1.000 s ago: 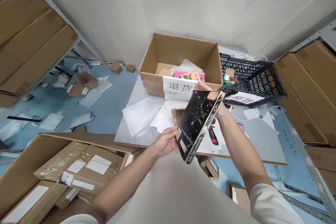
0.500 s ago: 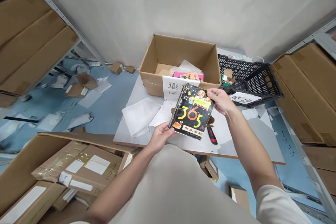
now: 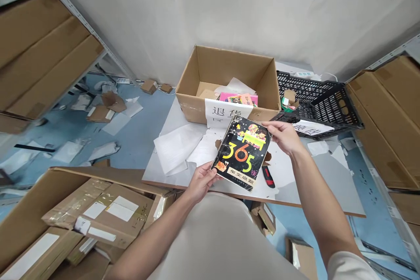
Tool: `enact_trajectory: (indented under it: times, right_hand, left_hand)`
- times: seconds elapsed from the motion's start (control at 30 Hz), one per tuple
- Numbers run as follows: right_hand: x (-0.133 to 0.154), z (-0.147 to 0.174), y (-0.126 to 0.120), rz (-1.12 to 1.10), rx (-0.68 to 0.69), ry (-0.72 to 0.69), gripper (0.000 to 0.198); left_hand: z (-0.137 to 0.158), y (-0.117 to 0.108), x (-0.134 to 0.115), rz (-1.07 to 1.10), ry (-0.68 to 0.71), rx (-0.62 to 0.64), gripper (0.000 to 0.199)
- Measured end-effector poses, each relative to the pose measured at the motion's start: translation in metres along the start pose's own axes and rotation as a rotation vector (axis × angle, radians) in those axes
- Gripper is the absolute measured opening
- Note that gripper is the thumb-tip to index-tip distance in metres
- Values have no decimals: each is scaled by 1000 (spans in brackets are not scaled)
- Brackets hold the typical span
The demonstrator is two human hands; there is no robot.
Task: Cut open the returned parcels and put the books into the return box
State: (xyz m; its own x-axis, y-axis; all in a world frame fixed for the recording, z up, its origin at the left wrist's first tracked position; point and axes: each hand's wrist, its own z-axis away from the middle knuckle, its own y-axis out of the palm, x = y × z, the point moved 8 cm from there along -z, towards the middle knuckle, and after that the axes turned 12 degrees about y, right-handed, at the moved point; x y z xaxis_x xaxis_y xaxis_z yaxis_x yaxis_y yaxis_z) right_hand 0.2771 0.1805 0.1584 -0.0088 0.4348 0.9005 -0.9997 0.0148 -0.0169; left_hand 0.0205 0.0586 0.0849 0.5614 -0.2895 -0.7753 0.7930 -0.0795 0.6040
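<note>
A black-covered book (image 3: 243, 151) with a large colourful "365" and cartoon figures is held tilted above the table. My left hand (image 3: 202, 180) pinches its lower left corner, thumb on the cover. At the upper right corner, my right hand (image 3: 285, 136) grips it with the thumb on top and fingers behind. Just beyond the book stands an open cardboard box (image 3: 193, 107) bearing a white paper sign. Inside it lie pink and colourful books (image 3: 238, 98) and loose paper. A black and red box cutter (image 3: 268, 177) rests on the table right of the book.
White sheets (image 3: 177, 146) lie on the table (image 3: 318, 183) at left. A black plastic crate (image 3: 323, 100) stands at right. Lower left, a large carton (image 3: 68, 173) holds several taped parcels (image 3: 121, 205). Shelves with cartons (image 3: 42, 43) flank both sides; scraps litter the floor.
The book has come slightly lower and its cover now faces me more squarely, with both hands still on it. The whole view has shifted a little.
</note>
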Motion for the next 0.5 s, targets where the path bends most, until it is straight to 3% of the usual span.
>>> enact_trajectory:
  times: [0.13,0.27,0.4,0.5]
  right_hand:
    - [-5,2,4,98,119,46,40]
    - [4,1,1,20,36,-4,33]
    - [34,-10,-4,-60,-42,-79,31]
    - [68,-39,-15,-159,-89,-176,33]
  left_hand:
    - [-7,-4,1,-1,-16,-7,40]
    - [-20,-5,4,18,-25,-61,35]
    - [-38,2,0,51,-1,-87,37]
    - [-49,2,-9,34,49,-118,43]
